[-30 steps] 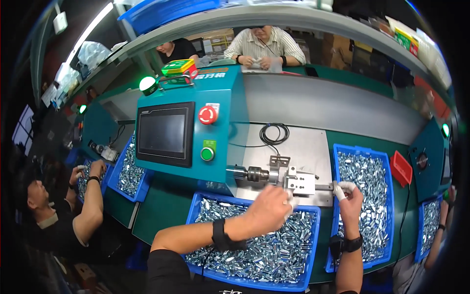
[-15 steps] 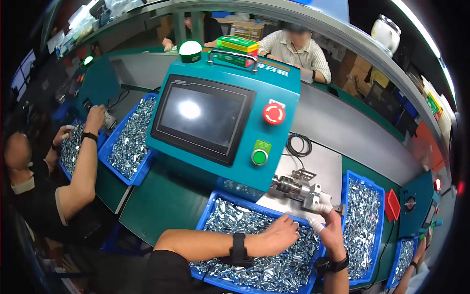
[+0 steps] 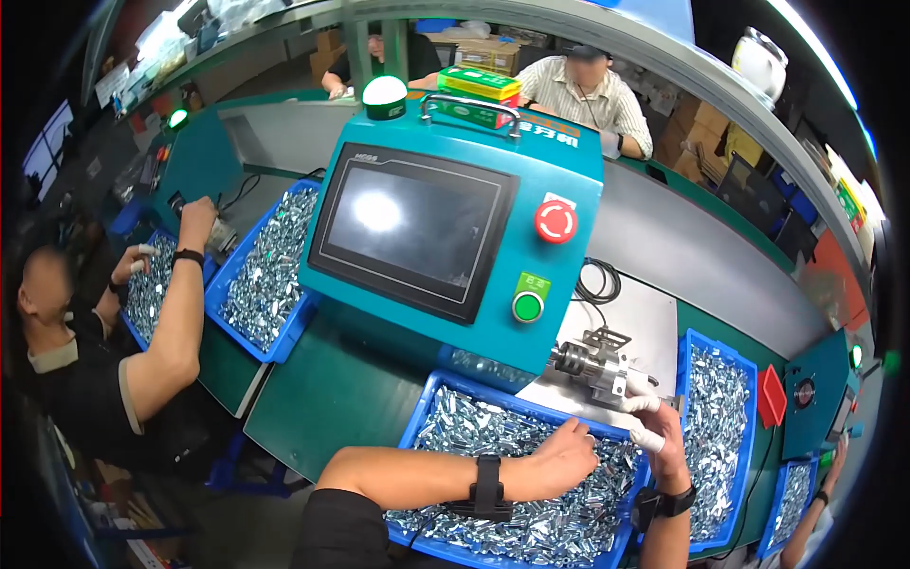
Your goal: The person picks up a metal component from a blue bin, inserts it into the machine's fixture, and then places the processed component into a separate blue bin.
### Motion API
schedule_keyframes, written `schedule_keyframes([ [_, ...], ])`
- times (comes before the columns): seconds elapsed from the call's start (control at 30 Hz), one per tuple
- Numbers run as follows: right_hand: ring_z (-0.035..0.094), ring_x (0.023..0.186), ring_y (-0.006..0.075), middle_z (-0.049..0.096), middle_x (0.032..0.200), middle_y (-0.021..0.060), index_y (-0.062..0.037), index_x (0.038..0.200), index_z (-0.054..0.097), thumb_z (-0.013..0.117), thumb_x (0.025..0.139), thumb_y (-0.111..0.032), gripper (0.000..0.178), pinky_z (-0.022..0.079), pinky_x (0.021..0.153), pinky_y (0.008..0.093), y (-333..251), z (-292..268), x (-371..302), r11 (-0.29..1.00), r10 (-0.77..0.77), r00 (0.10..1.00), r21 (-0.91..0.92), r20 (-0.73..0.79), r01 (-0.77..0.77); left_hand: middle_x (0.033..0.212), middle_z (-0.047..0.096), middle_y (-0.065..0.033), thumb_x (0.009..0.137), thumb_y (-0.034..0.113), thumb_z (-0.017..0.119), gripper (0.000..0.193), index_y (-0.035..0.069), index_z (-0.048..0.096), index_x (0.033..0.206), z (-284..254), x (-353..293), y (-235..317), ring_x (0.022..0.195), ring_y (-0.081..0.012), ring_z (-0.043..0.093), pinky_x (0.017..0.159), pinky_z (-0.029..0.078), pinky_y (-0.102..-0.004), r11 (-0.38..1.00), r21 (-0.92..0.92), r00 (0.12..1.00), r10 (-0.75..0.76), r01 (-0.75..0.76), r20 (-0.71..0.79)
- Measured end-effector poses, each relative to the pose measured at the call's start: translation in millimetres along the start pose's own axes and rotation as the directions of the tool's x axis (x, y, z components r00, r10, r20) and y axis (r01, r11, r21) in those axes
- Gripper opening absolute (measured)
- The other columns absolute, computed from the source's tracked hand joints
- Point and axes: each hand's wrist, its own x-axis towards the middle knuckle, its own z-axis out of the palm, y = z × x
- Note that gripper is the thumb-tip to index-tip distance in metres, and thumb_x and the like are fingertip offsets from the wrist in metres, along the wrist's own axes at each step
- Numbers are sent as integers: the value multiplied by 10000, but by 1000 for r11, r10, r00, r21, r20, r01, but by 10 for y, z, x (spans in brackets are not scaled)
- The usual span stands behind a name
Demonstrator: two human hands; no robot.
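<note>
My left hand (image 3: 561,462) is bent down over a blue bin (image 3: 438,381) of small shiny metal parts (image 3: 474,424). Its fingers are closed among the parts, and what they pinch is hidden. White covers wrap the fingertips of my right hand (image 3: 664,438), which is raised at that bin's far right corner. Thumb and fingers stand apart there, with the upper fingertips beside a metal clamping fixture (image 3: 597,372); no part shows between them. The fixture sits on a steel plate at the right of a teal machine (image 3: 559,313) with a dark screen (image 3: 403,237).
Another blue bin of parts (image 3: 716,446) stands at my right, and one (image 3: 265,270) at the left behind the machine. A red tray (image 3: 772,398) lies farther right. Co-workers sit at the left (image 3: 85,370), right edge and across the bench. A black cable (image 3: 600,280) coils behind the fixture.
The whole view has shifted, so things appear farther right. Both hands keep nearly the same places over the bin and by the fixture. The lamp on the far right machine went from red to green.
</note>
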Motion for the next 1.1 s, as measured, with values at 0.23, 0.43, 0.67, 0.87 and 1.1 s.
schedule_keyframes([
  [0.23,568,1053,177,601,1153,99,-20,1031,615,787,691,-160,406,438,921,313,69,23,-23,793,-231,967,-597,-107,124,822,605,-89,670,93,606,123,80,650,784,1,15,-9,916,-268,544,802,394,-384,1000,4,999,19,-19,49],
  [0.43,596,879,110,641,1033,55,-9,1017,634,740,767,-107,288,485,759,246,-61,26,-37,796,-217,962,-600,-164,77,820,609,-79,699,103,635,173,68,639,869,-210,7,-4,882,-260,552,786,396,-387,996,77,993,-58,51,100],
  [0.67,602,835,115,654,955,45,-6,1056,627,703,805,-94,277,492,740,251,-88,-22,43,850,-114,975,-526,-189,-2,778,603,-67,745,182,677,201,80,656,917,-144,42,-32,844,-261,555,766,390,-385,997,37,996,-74,72,56],
  [0.87,609,792,111,655,913,59,-8,1189,551,679,822,-80,395,490,701,250,-57,-57,270,872,-224,915,-488,-335,35,773,605,-78,736,168,684,211,72,655,921,-132,38,-44,827,-272,558,765,406,-390,996,-35,997,-76,77,33],
  [1.1,599,673,124,647,790,70,-21,1252,511,669,824,-93,462,481,636,263,-82,37,484,866,-201,943,-499,-266,44,779,610,-98,724,142,678,181,46,632,871,-179,9,-76,819,-286,561,758,426,-397,996,-13,994,-90,91,63],
])
